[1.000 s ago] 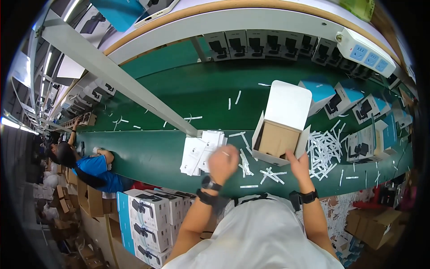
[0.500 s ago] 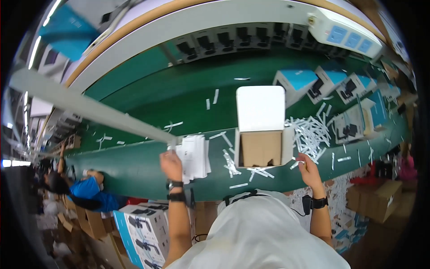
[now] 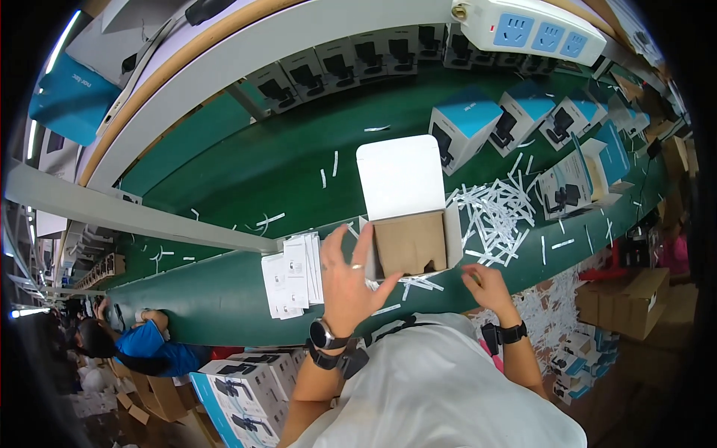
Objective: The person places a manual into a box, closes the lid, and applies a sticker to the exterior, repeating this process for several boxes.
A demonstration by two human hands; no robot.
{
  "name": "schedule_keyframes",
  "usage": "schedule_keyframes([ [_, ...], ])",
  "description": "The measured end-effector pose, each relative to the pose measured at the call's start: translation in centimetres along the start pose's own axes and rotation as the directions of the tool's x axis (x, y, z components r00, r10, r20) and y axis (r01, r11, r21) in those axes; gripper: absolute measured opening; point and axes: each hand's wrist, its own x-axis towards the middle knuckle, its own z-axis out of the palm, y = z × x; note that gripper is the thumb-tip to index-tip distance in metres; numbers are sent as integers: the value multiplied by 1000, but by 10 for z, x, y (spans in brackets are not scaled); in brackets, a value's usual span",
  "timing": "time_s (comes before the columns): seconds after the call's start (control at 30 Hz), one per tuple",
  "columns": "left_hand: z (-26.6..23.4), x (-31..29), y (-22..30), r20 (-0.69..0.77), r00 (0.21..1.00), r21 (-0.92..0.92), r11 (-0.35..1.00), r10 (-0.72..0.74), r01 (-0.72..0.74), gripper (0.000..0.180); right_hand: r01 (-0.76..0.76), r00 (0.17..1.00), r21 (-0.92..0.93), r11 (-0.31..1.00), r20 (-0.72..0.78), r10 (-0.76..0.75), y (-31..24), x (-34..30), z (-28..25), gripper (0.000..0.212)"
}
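Observation:
A white carton stands on the green table with its lid flap raised. Inside it lies a brown cardboard insert with a notch at its near edge. My left hand is at the carton's left side, fingers spread, holding nothing; whether it touches the wall is hard to tell. Off the carton's near right corner, my right hand has loosely curled fingers, with a small gap between thumb and forefinger and nothing visible in it. Left of my left hand lies a stack of printed white leaflets.
Loose white paper strips are heaped right of the carton. Blue-and-white boxes line the table's far right, one box opened. A grey post crosses at left. A power strip hangs above. Another person sits left.
My left hand has moved right from the leaflet stack to the carton's left side and spread its fingers. My right hand has shifted slightly left and down. The whole view has shifted.

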Motion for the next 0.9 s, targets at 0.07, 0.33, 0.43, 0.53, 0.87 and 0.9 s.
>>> schedule_keyframes([
  [0.07,17,-24,-8,-2,987,-179,971,-159,156,69,176,978,82,981,-131,-165,-16,4,-13,30],
  [0.33,50,-30,14,43,999,-436,900,9,11,72,422,892,-156,893,246,-379,-148,19,-33,34],
  [0.43,66,-30,16,235,948,-429,898,214,-96,69,536,831,170,827,65,-552,-120,38,-32,31],
  [0.53,82,-37,16,237,938,-67,968,252,-243,62,427,896,-84,901,-99,-434,-126,49,-38,18],
  [0.87,84,-38,15,203,946,-79,967,253,-242,64,295,853,-367,882,-314,-416,-116,76,-35,12],
  [0.9,83,-38,15,205,944,-84,965,259,-247,63,295,855,-365,883,-312,-415,-116,77,-34,12],
])
